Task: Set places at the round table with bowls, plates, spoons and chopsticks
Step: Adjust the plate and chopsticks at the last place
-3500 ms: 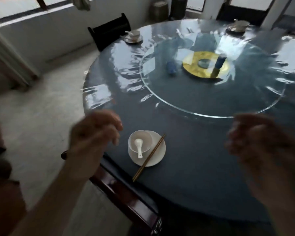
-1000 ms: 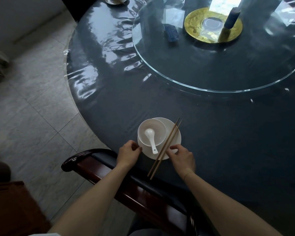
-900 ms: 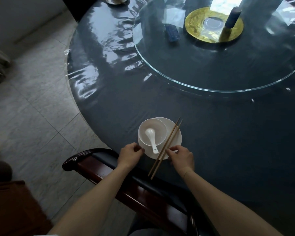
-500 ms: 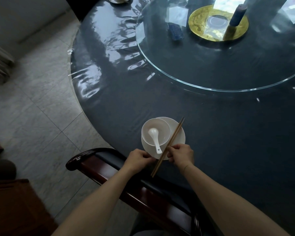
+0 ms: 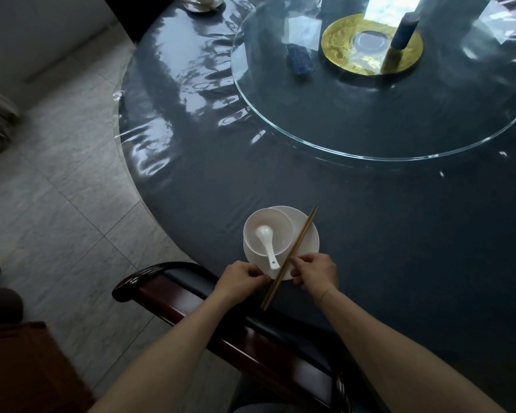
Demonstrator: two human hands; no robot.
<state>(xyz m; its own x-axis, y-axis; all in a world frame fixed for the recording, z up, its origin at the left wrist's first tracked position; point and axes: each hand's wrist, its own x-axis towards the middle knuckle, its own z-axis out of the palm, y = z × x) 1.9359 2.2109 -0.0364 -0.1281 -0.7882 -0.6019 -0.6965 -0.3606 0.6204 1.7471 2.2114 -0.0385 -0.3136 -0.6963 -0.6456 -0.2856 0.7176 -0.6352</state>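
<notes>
Head view: the plate (image 5: 306, 234) sits at the counter's (image 5: 399, 234) near edge, bowl (image 5: 268, 232) on its left half, spoon (image 5: 267, 244) inside with its handle toward the person. The chopsticks (image 5: 292, 253) slant across the plate's right side. The right hand (image 5: 316, 271) pinches them at the plate's near rim; the left hand (image 5: 240, 278), fingers curled, pinches that rim left of them. Best to steady the plate and nudge the pair parallel, tips even.

Grey tiled floor (image 5: 57, 210) left of the hands; dark wooden chair (image 5: 173, 302) just below them; pale wall (image 5: 27, 31) far upper left. Window light glares off the counter (image 5: 191, 162) ahead.
</notes>
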